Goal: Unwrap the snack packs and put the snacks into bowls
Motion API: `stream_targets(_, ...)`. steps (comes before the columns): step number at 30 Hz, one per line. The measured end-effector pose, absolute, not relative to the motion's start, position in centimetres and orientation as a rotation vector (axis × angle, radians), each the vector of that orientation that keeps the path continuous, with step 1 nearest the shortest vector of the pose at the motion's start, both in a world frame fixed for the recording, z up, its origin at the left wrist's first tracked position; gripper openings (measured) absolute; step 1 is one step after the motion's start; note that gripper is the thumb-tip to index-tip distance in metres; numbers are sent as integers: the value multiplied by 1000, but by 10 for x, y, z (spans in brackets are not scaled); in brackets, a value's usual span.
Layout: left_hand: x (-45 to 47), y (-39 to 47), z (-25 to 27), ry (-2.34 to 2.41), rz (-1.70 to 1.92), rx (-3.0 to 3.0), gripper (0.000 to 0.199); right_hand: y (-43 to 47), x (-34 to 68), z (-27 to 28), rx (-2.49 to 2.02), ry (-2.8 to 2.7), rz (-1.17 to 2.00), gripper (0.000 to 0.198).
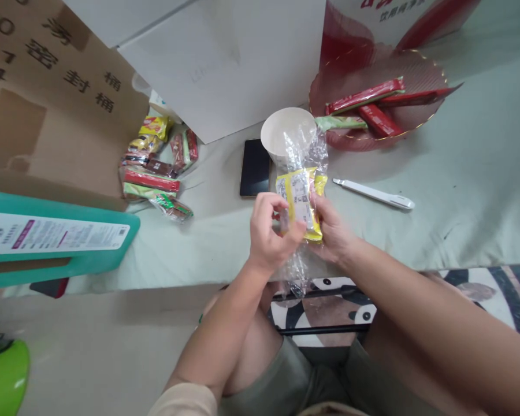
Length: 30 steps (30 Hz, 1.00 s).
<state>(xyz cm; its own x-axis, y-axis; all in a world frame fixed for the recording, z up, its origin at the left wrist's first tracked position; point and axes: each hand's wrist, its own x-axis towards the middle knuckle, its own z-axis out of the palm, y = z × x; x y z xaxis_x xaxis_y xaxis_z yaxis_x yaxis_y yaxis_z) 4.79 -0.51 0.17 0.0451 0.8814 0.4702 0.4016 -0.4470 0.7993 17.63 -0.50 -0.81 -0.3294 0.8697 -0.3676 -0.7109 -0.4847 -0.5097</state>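
Note:
Between my two hands is a yellow snack packet (301, 196) with a pale printed label, together with crinkled clear plastic wrap (298, 268) that hangs below it and sticks up above. My left hand (272, 231) has its fingers curled at the packet's left side, with the thumb across its lower part. My right hand (329, 228) grips the packet's right edge; some of its fingers are hidden behind. Just beyond the wrap stands a white paper bowl (288, 132). A white utility knife (375, 195) lies to the right of my right hand.
A dark phone (255, 167) lies left of the bowl. Several wrapped snacks (151, 182) are piled beside a cardboard box (52, 127). A pink ribbed bowl (416, 69) holds red packets (379, 118) at the back right. A teal jug (125, 231) stands at the left; a white box (225, 63) stands behind.

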Motion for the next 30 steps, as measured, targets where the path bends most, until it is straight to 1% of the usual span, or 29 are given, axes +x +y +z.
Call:
stream_targets(2,51,-10,6,1228,1338,1999,38,-5,174,-9,-794,-293,1879,42)
stream_targets(3,53,-13,8,1240,1320,2029,36,-5,173,-10,-814,-283,1845,41)
stream_targets(4,54,-15,10,1267,1314,2042,30,-4,172,-11,-828,-274,1817,40)
stream_targets(6,54,-16,12,1308,1343,2006,11,-3,170,-12,-838,-260,1794,42)
stream_targets(7,53,-16,12,1313,1368,1957,7,-2,169,-13,-834,-254,1799,43)
stream_targets(10,46,-11,14,1255,1461,1660,15,2,171,-12,-806,-249,1874,45)
stream_targets(13,37,-2,19,1152,1513,1113,20,4,178,-8,-750,-256,1949,46)
stream_targets(15,32,4,24,1099,1471,745,24,5,182,-4,-704,-247,1973,49)
stream_targets(17,27,7,29,1072,1363,511,24,6,184,1,-671,-242,1986,56)
stream_targets(20,27,8,31,1083,1164,476,22,7,182,4,-667,-246,1976,65)
stream_targets(23,31,6,29,1086,1050,641,19,9,177,2,-717,-226,1931,61)
stream_targets(26,33,6,29,1003,1065,671,19,10,174,-1,-785,-223,1930,57)
stream_targets(30,24,8,33,888,1126,555,16,11,173,0,-842,-208,1906,51)
